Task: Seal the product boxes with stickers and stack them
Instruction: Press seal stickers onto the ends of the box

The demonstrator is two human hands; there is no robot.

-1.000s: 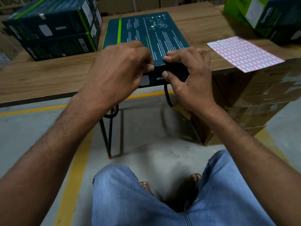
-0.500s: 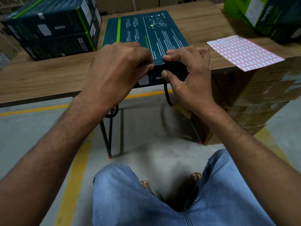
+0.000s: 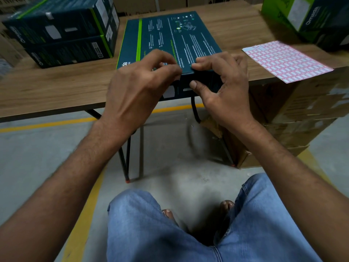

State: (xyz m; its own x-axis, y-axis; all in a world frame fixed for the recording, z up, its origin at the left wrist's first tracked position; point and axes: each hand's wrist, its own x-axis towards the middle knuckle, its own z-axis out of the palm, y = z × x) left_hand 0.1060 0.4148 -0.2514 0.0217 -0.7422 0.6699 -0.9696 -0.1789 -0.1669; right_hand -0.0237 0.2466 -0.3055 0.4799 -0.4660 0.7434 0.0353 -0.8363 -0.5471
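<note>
Left hand (image 3: 136, 87) has arched its curled fingers up over the product box (image 3: 170, 35); right hand (image 3: 226, 87) still pinches its near edge.
One table (image 3: 56, 91); two stacked boxes (image 3: 62, 35) at its left; one product box at its near edge, centre; one sticker sheet (image 3: 287, 61) at right. Whether the left hand holds anything is unclear.

Wooden table (image 3: 47, 87); taped cardboard cartons (image 3: 302, 114) beside it; yellow floor line (image 3: 47, 124).
</note>
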